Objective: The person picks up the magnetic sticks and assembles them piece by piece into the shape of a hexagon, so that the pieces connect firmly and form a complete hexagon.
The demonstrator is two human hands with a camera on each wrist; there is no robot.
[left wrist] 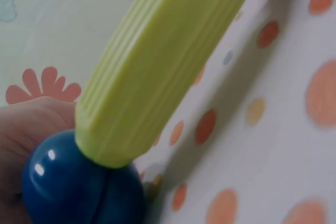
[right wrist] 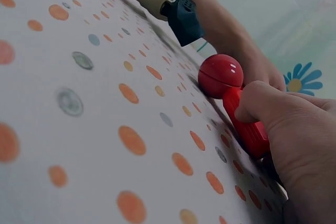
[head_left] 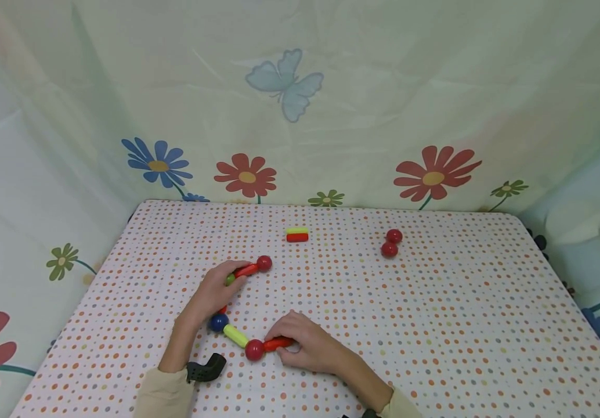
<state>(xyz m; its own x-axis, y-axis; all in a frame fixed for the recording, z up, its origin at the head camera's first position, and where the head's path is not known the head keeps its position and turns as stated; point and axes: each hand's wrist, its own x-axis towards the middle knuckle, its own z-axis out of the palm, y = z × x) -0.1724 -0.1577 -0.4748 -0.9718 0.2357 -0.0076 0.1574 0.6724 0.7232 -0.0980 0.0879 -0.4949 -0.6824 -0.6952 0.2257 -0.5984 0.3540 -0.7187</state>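
Note:
A chain of magnetic sticks and balls lies on the dotted table. My left hand point(head_left: 219, 287) pinches a red stick point(head_left: 248, 270) at its far part, between a red ball point(head_left: 264, 263) and a green ball point(head_left: 230, 280). Another red stick, mostly hidden under this hand, leads to a blue ball point(left wrist: 79, 182). From there a yellow-green stick point(left wrist: 163, 66) runs to the near red ball point(right wrist: 220, 76). My right hand point(head_left: 307, 342) pinches the red stick point(right wrist: 245, 121) joined to that ball, thumb along its side in the right wrist view.
Behind the chain lie a loose yellow-green stick point(head_left: 297, 230) and a red stick point(head_left: 297, 238), side by side. Two loose red balls point(head_left: 391, 242) sit farther right. A flowered cloth point(head_left: 331, 116) hangs beyond the table's back edge. Both wrists wear a black camera mount point(head_left: 207, 368).

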